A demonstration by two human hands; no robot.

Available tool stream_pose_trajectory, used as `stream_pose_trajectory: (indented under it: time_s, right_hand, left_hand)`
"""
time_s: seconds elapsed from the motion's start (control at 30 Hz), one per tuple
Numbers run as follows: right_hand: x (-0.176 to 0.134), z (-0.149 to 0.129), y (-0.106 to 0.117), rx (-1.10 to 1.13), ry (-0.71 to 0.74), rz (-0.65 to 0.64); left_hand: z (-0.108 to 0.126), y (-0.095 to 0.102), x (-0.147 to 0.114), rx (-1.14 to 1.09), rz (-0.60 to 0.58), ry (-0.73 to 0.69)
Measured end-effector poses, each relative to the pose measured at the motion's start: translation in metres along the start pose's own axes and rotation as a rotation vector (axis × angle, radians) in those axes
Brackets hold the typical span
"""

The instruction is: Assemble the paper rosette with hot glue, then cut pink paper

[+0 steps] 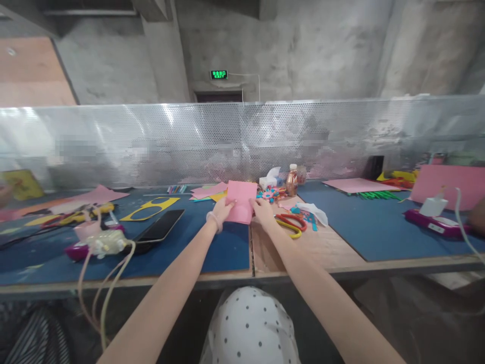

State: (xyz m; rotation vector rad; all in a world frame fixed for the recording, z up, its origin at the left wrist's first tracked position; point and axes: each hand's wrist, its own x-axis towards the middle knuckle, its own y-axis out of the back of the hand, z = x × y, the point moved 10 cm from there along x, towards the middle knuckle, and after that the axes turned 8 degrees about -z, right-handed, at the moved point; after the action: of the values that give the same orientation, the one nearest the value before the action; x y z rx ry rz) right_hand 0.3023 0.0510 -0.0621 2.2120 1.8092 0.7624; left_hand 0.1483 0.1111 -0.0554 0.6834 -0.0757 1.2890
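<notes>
Both bare arms reach forward over the front edge of the blue-and-wood tabletop (227,255), nearly straight, the forearms slanting inward so that the hands meet near its middle. The left hand (221,210), with a pale band (215,221) around its wrist, grasps the left edge of a pink rectangular sheet of paper (241,198), thumb on top. The right hand (262,208) pinches the sheet's right edge between thumb and fingers. The sheet lies between the hands, above the seam where the blue surface meets the bare wooden strip; whether its underside touches the tabletop cannot be told.

The fingers beneath the paper are hidden. The right forearm covers part of the scissors with red and yellow looped handles (297,222), and the paper's far right corner stands before a jumble of blue and pink pieces (271,194), too small to separate. Left of the left forearm, a black flat phone (162,227) lies tilted, nearer the front edge than a yellow card with oval cutouts (151,208). At the tabletop's far right end, a blurred brownish shape (478,215), perhaps another person's hand, is cut off by the border of the view.
</notes>
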Motion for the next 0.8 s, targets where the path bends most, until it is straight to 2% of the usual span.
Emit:
stream_pose_trajectory:
  time_s: [0.13, 0.27, 0.53, 0.8]
  right_hand:
    - [-0.004, 0.003, -0.036, 0.199, -0.027, -0.267]
    - [-0.011, 0.001, -0.05, 0.306, -0.032, -0.39]
    - [-0.013, -0.001, -0.049, 0.344, -0.048, -0.45]
    - [-0.003, 0.006, -0.029, 0.288, -0.062, -0.328]
  left_hand:
    - [-0.011, 0.01, 0.003, -0.036, 0.066, 0.045]
    - [-0.013, 0.013, 0.004, -0.064, 0.09, 0.045]
    - [-0.01, 0.021, 0.002, -0.059, 0.131, 0.045]
    - [0.0, 0.022, -0.002, -0.076, 0.138, 0.015]
